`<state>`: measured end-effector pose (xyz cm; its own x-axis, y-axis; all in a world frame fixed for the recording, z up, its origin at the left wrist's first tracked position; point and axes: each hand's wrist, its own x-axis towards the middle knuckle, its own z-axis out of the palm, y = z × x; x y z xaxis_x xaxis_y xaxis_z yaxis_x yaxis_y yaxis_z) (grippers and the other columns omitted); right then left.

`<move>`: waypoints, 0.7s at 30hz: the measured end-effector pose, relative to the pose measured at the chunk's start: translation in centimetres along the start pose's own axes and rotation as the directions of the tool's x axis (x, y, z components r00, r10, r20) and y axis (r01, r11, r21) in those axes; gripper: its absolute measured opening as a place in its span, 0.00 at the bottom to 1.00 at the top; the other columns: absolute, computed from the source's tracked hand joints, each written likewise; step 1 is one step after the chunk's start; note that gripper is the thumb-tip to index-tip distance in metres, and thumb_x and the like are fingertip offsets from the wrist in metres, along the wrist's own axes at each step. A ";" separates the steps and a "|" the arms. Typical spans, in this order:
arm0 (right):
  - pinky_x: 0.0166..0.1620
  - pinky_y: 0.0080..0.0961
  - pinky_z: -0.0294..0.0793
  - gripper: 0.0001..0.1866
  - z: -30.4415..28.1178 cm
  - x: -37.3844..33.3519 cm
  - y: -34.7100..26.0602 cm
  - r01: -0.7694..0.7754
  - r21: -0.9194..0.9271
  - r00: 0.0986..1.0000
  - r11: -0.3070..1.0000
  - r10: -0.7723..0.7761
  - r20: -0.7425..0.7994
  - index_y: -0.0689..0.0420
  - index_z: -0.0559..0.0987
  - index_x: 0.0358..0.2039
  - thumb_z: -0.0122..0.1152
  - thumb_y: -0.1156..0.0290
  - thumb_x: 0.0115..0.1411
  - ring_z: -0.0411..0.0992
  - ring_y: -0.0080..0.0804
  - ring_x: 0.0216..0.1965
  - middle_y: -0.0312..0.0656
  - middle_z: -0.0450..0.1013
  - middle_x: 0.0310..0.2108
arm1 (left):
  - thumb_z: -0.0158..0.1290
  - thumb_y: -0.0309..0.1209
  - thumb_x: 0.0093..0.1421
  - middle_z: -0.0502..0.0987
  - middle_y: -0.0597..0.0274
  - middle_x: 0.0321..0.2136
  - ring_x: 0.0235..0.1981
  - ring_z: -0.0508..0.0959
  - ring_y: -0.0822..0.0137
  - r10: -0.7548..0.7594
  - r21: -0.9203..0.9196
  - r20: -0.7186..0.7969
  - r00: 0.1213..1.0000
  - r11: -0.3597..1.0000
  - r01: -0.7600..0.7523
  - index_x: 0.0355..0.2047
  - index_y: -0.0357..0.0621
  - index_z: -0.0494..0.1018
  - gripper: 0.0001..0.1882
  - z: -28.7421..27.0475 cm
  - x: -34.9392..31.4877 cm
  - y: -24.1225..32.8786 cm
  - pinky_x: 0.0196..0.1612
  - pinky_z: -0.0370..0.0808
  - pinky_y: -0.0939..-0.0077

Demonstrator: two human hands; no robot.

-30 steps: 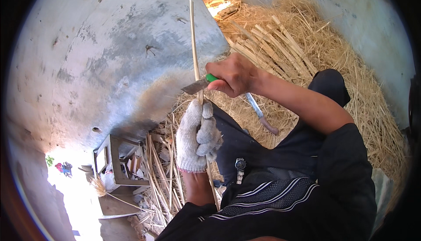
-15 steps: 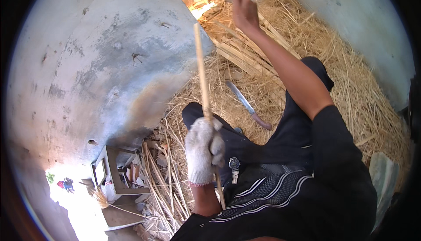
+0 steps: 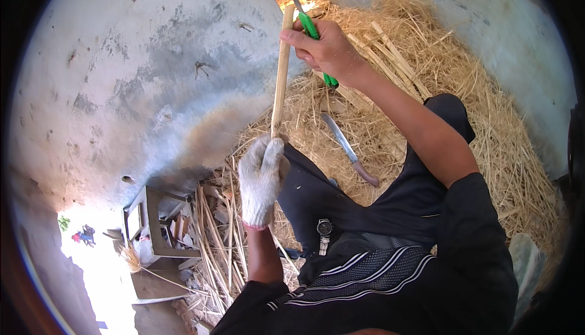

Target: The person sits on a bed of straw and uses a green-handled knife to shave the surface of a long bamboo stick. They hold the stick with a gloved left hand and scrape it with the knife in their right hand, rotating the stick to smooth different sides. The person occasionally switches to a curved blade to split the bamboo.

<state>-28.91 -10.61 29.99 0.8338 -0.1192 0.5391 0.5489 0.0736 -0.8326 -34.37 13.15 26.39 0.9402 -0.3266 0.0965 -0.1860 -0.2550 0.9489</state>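
Observation:
In a white knitted glove, my left hand is closed around the lower end of a pale bamboo strip, which stands nearly upright in front of me. My right hand is bare and gripping a green-handled utility knife, its blade out and pointing up and left. The thumb and fingers of that hand are also at the strip's upper part, so strip and cutter are side by side there. Below them a large knife with a wooden handle lies on the shavings between my legs.
Split bamboo strips lie on a heap of fine shavings at the right. A stained wall curves along the left. By the bright doorway stand a boxy frame with scraps and more long strips.
My right hand has come down and towards me, bringing the green utility knife to the strip. My left hand has shifted up and left, and the strip now reaches higher.

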 end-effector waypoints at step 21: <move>0.12 0.16 0.52 0.12 -7.4 0.6 0.2 -0.053 0.337 0.816 0.940 0.235 -0.527 0.56 0.70 0.25 0.51 0.68 0.67 0.54 0.16 0.09 0.37 0.70 0.17 | 0.52 0.38 0.66 0.73 0.41 0.47 0.34 0.80 0.61 0.173 -0.782 -0.111 0.979 0.592 -0.193 0.57 0.33 0.60 0.26 0.3 7.2 0.1 0.31 0.83 0.67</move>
<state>-28.70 -18.02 29.24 0.7784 -0.6022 0.1772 0.4917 0.4095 -0.7685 -27.70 10.48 27.10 0.9196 -0.2630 0.2917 -0.0686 0.6238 0.7785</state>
